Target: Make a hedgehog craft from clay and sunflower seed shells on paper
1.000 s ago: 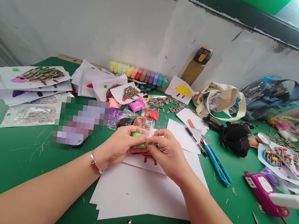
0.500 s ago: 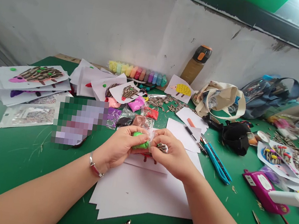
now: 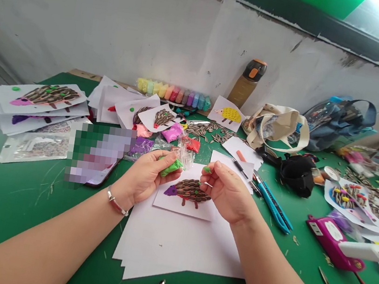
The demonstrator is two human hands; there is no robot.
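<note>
My left hand [image 3: 148,174] is closed on a clear packet of bright green modelling clay [image 3: 171,165]. Between the thumb and fingers of my right hand [image 3: 227,189] is a small piece of green clay [image 3: 207,169]. Below and between both hands lies a hedgehog picture [image 3: 185,192] with a purple head, brown legs and a back of striped sunflower seeds, a green dot among them. My right fingers hide its right end. It rests on a stack of white paper [image 3: 182,242].
Clay packets, such as a purple one [image 3: 141,147] and a pink one [image 3: 173,132], lie beyond my hands. Loose seeds [image 3: 208,130] are scattered behind. A blue cutter [image 3: 274,205] and pens lie right. Finished pictures [image 3: 41,95] are stacked left. A bottle [image 3: 247,84] stands by the wall.
My hands have moved apart, the right one to the right with a bit of green clay, the left one slightly left with the packet. The hedgehog picture now shows between them.
</note>
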